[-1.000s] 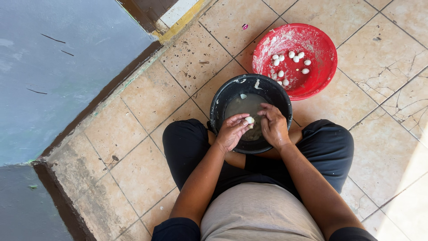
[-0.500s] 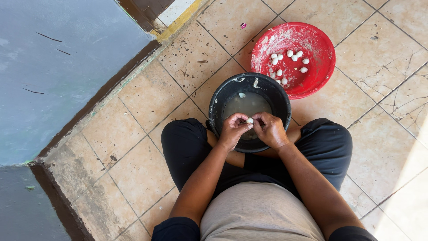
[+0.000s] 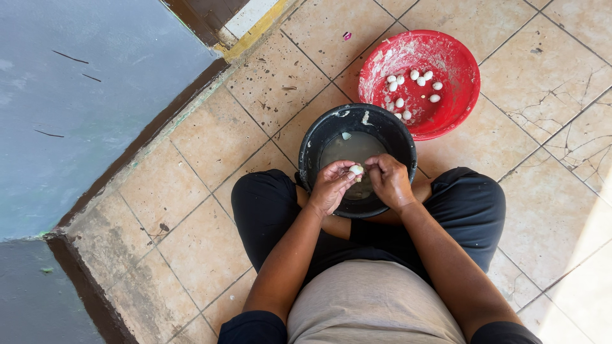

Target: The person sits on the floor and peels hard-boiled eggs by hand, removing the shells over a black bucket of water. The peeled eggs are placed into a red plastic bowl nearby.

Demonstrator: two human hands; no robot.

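Observation:
I sit cross-legged on a tiled floor with a black bucket [image 3: 319, 137] of cloudy water between my knees. My left hand [image 3: 331, 186] and my right hand [image 3: 389, 181] meet over the bucket's near side, both pinching one small white egg [image 3: 356, 170] between their fingertips. A bit of pale shell floats on the water [image 3: 347, 136]. Just beyond the bucket, to the right, stands a red bowl [image 3: 459, 60] holding several small white peeled eggs [image 3: 408, 95].
A grey-blue wall [image 3: 83, 108] with a dark brown base strip runs along the left. A yellow-edged step [image 3: 255, 28] lies at the top. Cracked beige floor tiles [image 3: 554, 95] spread to the right and in front.
Both hands have stayed over the bucket, working the same egg; the fingers have shifted slightly around it. Bucket and bowl have not moved.

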